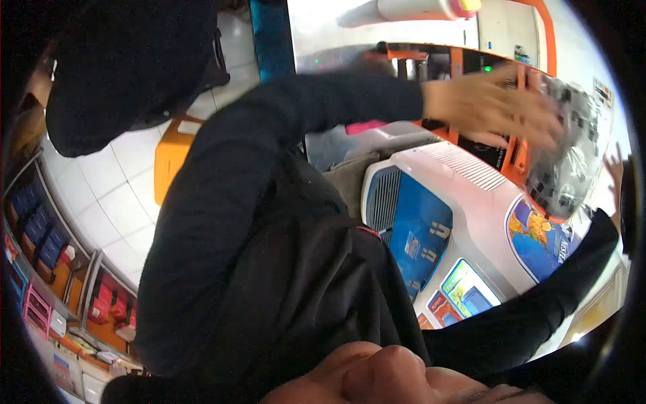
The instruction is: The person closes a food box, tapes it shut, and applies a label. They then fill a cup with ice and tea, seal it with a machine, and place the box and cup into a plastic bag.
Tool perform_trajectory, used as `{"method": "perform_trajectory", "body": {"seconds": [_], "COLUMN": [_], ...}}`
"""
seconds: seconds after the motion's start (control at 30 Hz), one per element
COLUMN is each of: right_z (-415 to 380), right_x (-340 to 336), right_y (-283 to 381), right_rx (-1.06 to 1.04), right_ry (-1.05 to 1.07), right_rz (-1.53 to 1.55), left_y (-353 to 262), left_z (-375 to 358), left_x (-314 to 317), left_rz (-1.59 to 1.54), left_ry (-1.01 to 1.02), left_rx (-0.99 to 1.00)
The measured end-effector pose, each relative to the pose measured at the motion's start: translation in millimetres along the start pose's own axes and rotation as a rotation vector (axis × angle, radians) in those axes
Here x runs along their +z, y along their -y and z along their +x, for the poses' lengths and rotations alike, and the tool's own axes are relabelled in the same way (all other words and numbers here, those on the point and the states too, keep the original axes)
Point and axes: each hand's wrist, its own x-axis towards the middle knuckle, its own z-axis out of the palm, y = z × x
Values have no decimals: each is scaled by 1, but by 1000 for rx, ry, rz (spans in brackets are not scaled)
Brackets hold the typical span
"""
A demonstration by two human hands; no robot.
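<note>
My left hand (494,111) reaches across from the left in a black sleeve, blurred by motion. Its fingers are spread over an orange and black machine frame and overlap the near side of a clear plastic-wrapped bundle (570,145) with grey and black patches. Nothing is seen gripped in it. At the far right edge, beyond the end of my other black sleeve, my right hand (615,172) looks small and distorted by the lens, fingers apart and holding nothing visible. Between the arms stands a white and blue machine (464,182) with vents and coloured stickers.
At the top lies a white cylindrical item (417,9) with a yellow and pink end. A yellow-orange stool (171,161) stands on the white tiled floor (121,185). Shelves (87,296) with blue and red boxes line the lower left. Dark cloth hangs at the upper left.
</note>
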Motion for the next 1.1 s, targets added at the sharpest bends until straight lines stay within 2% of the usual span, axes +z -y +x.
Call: {"method": "perform_trajectory", "body": {"seconds": [0.07,0.1,0.17,0.2,0.27,0.4,0.63,0.83,1.1], "right_z": [11,11,7,7,7,7,-22,-73,-145], "right_x": [34,48,65,70,77,90,128,196,324], "right_y": [-37,-56,-69,-72,-76,-71,-36,53,240], "right_rx": [70,103,137,150,159,139,36,-261,-975], "right_ry": [71,96,125,132,143,156,152,131,56], "right_rz": [-86,-112,-135,-143,-145,-173,-215,-182,94], "left_y": [13,27,38,35,25,19,11,25,5], "left_z": [53,75,95,101,112,133,133,135,127], "left_x": [18,39,43,34,36,55,44,38,38], "left_rz": [448,344,236,407,555,487,474,458,404], "left_ry": [54,6,-38,12,67,139,157,193,222], "left_rx": [362,433,495,547,602,626,663,613,647]}}
